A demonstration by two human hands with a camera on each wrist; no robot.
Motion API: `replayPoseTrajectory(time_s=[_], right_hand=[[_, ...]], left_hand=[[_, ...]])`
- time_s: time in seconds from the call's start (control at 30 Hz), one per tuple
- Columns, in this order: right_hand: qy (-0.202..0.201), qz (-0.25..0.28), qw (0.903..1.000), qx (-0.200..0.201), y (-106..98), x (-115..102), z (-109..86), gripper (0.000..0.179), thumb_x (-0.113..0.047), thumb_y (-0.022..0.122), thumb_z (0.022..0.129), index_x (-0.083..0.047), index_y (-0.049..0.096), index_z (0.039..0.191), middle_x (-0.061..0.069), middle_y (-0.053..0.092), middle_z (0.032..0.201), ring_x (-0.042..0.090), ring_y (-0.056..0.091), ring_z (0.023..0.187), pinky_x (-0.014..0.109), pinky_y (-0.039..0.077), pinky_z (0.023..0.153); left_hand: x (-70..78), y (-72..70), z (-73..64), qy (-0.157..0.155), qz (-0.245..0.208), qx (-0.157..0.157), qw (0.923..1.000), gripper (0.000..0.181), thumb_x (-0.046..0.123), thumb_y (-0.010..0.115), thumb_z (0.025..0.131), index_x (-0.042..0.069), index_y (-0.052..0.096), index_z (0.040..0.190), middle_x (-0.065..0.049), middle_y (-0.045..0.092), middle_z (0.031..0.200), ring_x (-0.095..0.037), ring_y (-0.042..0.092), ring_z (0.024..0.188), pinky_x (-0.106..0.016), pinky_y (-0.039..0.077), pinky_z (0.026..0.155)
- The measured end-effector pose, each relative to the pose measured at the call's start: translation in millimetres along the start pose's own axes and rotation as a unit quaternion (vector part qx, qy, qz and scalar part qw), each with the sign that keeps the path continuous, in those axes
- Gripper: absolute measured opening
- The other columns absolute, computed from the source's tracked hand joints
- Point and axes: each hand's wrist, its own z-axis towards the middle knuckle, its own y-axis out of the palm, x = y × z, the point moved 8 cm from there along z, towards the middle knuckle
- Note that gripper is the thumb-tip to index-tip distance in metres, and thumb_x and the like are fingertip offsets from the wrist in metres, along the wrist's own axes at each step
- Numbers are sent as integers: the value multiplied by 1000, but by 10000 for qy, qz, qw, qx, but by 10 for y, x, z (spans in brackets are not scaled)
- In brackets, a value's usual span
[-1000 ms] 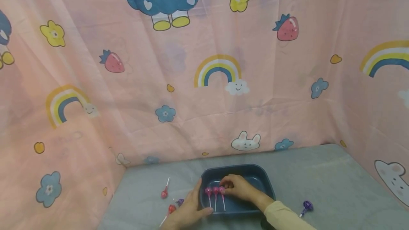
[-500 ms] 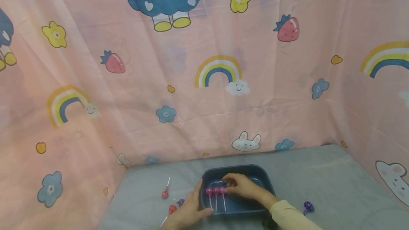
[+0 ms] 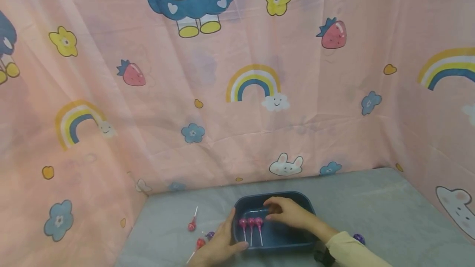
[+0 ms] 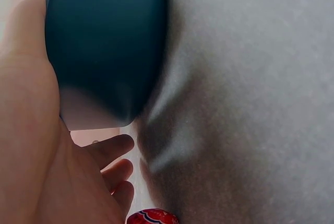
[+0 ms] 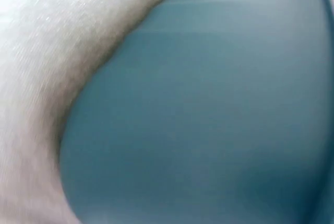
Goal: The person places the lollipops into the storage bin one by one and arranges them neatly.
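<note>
Three pink lollipops (image 3: 251, 222) lie side by side in a dark blue tray (image 3: 311, 209), their white sticks pointing toward me. My left hand (image 3: 220, 244) rests against the tray's left end, with its thumb near the front corner. In the left wrist view, the other fingers (image 4: 117, 172) of that hand hang relaxed below the tray. Above the tray's middle is my right hand (image 3: 287, 213), just right of the lollipops and apart from them. Its fingers are loosely bent, and nothing shows between them. Only the tray and the table appear in the right wrist view.
Left of the tray, a red lollipop (image 3: 191, 226) lies on the grey table (image 3: 167, 213). Nearer my left hand are an orange-red lollipop (image 3: 201, 242) and a purple one (image 3: 210, 235). Another purple lollipop (image 3: 359, 239) is partly hidden by my right sleeve (image 3: 350, 250). A printed pink curtain (image 3: 159, 155) stands behind.
My right hand has let go of the rightmost pink lollipop and drawn away to the right. My left hand stays at the tray, and the three pink lollipops lie still.
</note>
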Motion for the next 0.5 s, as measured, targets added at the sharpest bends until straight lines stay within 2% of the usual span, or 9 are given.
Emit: replayPoseTrajectory(time_s=[0.07, 0.27, 0.5], right_hand=[[-56, -73, 9999, 67, -75, -16, -53, 48, -40, 66, 85, -10, 58, 121, 7, 66, 106, 21, 62, 97, 30, 52, 77], [-197, -395, 9981, 430, -312, -32, -218, 44, -42, 63, 87, -15, 58, 122, 3, 65, 109, 21, 60, 100, 35, 52, 82], [95, -119, 9983, 566, -510, 11, -382, 52, -43, 63, 87, -10, 56, 126, 11, 63, 116, 26, 58, 106, 38, 50, 86]], left_hand=[[-7, 7, 10, 30, 53, 12, 10000, 105, 60, 60, 82, 23, -8, 152, -27, 29, 149, -42, 32, 137, -60, 35, 105], [-39, 18, 29, -40, 76, 27, 10000, 106, 62, 60, 80, 25, -8, 152, -26, 28, 149, -41, 32, 137, -59, 35, 105], [-62, 29, 25, -182, 14, 4, 9998, 106, 62, 62, 79, 26, -7, 152, -24, 28, 150, -38, 32, 138, -59, 35, 106]])
